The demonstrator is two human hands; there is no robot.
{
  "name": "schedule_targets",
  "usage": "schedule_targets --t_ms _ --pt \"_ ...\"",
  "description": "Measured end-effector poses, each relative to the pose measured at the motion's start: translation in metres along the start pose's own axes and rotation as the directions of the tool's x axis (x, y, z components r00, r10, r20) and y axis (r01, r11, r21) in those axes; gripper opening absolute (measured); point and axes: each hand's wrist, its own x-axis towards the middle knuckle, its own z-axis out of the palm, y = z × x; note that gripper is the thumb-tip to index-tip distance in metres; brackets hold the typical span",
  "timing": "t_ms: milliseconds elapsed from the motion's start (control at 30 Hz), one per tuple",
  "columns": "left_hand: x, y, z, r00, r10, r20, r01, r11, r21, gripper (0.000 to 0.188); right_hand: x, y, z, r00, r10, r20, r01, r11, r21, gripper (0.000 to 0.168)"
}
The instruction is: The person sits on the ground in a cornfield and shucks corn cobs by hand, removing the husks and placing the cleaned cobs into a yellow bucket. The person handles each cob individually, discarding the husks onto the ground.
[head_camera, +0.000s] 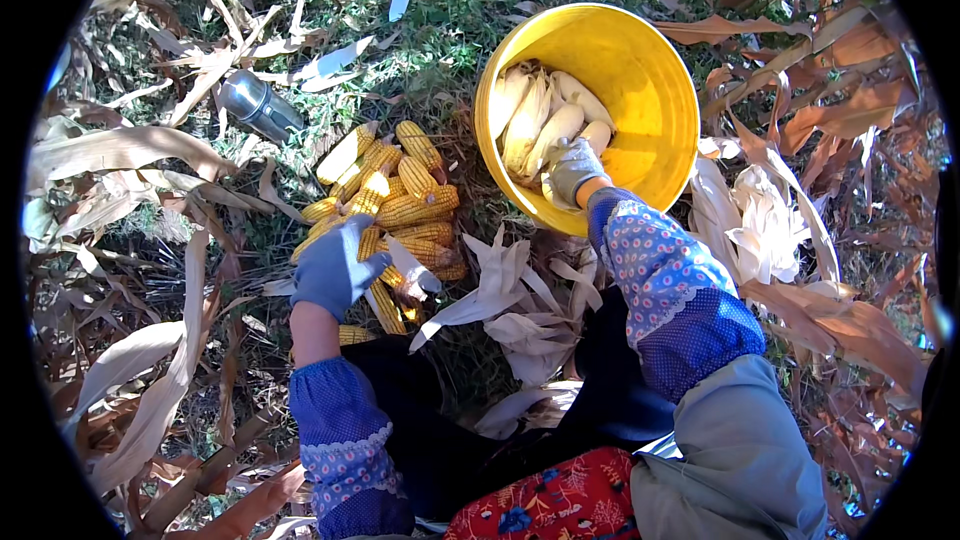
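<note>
My left hand (334, 266), in a grey-blue work glove, is at the near left side of a pile of husked yellow corn ears (416, 210). Its thumb stands apart from the fingers and nothing shows in its grasp. In a yellow plastic bucket (637, 75), several ears in pale dry husks (536, 124) lie against the left wall. My right hand (574, 169), also gloved, reaches inside and touches the nearest of these ears. Its fingertips are partly hidden, so I cannot tell whether it grips one.
Loose stripped husks (525, 307) lie between the pile and my legs. A stainless steel flask (262, 105) rests tilted on the grass at the far left. Dry corn stalks and leaves (150, 382) surround the spot, with more husks (761, 225) right of the bucket.
</note>
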Motion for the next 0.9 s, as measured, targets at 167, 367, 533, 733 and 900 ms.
schedule_targets --t_ms 167,367,533,733,900 --pt "-0.002 0.000 0.001 0.998 0.062 -0.032 -0.063 0.998 -0.028 0.057 -0.011 0.019 -0.008 0.900 0.289 -0.327 -0.135 0.897 0.420 0.039" --pt "-0.002 0.004 0.005 0.991 0.124 -0.044 -0.126 0.991 -0.050 0.059 -0.018 0.067 0.002 0.623 0.627 -0.466 -0.107 0.659 0.744 0.030" --pt "-0.002 0.021 0.011 0.962 0.236 -0.138 -0.261 0.944 -0.202 0.061 -0.028 0.107 0.021 0.616 0.748 -0.248 0.304 0.065 0.951 0.033" --pt "-0.008 0.046 0.014 0.947 0.285 -0.147 -0.302 0.640 -0.706 0.063 -0.103 0.107 -0.083 0.767 0.573 -0.290 0.529 -0.307 0.791 0.035" --pt "-0.035 0.080 0.016 0.903 0.414 -0.113 -0.177 0.121 -0.977 0.070 -0.148 0.056 -0.132 0.846 0.346 -0.406 0.533 -0.507 0.678 0.035"
